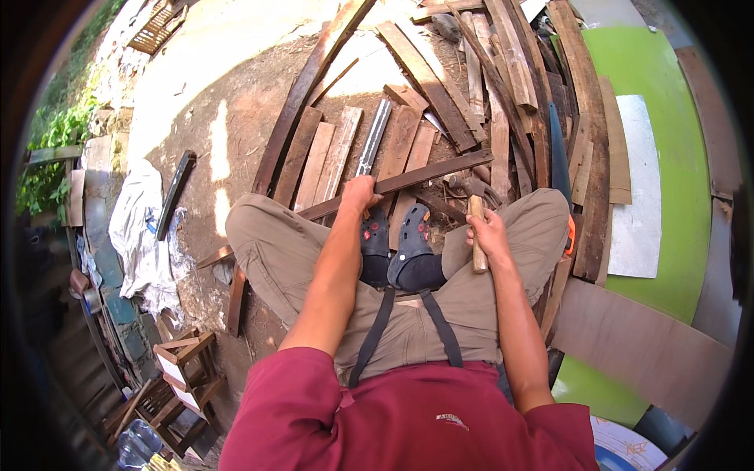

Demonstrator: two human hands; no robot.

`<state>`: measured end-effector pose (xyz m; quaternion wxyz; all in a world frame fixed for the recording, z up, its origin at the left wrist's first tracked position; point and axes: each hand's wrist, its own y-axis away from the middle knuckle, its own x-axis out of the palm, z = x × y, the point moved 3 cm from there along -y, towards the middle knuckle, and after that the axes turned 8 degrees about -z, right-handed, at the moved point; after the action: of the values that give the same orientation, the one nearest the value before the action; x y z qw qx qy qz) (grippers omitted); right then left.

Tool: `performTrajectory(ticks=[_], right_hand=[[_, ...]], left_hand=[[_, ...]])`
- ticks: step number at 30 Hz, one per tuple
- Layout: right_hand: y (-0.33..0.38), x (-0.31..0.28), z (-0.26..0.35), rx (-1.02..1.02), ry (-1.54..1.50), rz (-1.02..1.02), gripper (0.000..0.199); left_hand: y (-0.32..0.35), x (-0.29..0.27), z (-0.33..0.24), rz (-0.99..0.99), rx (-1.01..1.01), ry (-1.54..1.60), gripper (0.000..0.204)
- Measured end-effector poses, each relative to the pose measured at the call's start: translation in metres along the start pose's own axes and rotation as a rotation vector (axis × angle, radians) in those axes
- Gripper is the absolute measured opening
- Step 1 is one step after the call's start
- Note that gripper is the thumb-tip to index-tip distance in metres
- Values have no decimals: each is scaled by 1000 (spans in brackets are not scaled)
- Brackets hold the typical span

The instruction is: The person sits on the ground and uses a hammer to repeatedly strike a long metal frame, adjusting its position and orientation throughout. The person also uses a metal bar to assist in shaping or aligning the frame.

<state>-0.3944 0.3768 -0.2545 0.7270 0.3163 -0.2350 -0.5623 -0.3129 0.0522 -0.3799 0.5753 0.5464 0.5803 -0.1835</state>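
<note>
My right hand (488, 234) is wrapped round the pale wooden handle (476, 208) of a hammer. Its dark metal head (477, 187) points away from me, above the ground between my knee and the boards. Over on the left, my left hand (359, 193) is closed on a dark narrow wooden strip (436, 169), which slants across in front of my shoes. A grey striped bar (375, 135) ends right at that hand; whether the fingers touch it I cannot tell. Several brown planks (398, 147) lie side by side just beyond the strip.
Long dark beams (310, 78) and a stack of timber (514, 67) flank the planks. At the right lie a green sheet (664, 157), a white panel (636, 188) and plywood (640, 341). White cloth (143, 235) and a small wooden frame (188, 377) are on the left. My dark clogs (410, 235) stand between my knees.
</note>
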Motion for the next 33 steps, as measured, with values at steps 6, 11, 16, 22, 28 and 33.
performTrajectory(ticks=[6, 11, 16, 22, 28, 33], right_hand=[[5, -5, 6, -32, -14, 33, 22], [-1, -16, -6, -4, -15, 46, 31], [-8, -12, -4, 25, 5, 74, 32], [4, 3, 12, 27, -5, 181, 24], [13, 30, 14, 132, -86, 283, 19], [24, 41, 8, 161, -70, 333, 13]], left_hand=[[15, 5, -19, -301, -6, 13, 32], [12, -4, -18, -367, -217, -145, 34], [35, 8, 3, -82, -412, -153, 89], [80, -8, 8, -101, -347, -1, 95], [130, -16, -5, -28, -375, 262, 65], [150, -35, -40, -242, -296, 506, 55]])
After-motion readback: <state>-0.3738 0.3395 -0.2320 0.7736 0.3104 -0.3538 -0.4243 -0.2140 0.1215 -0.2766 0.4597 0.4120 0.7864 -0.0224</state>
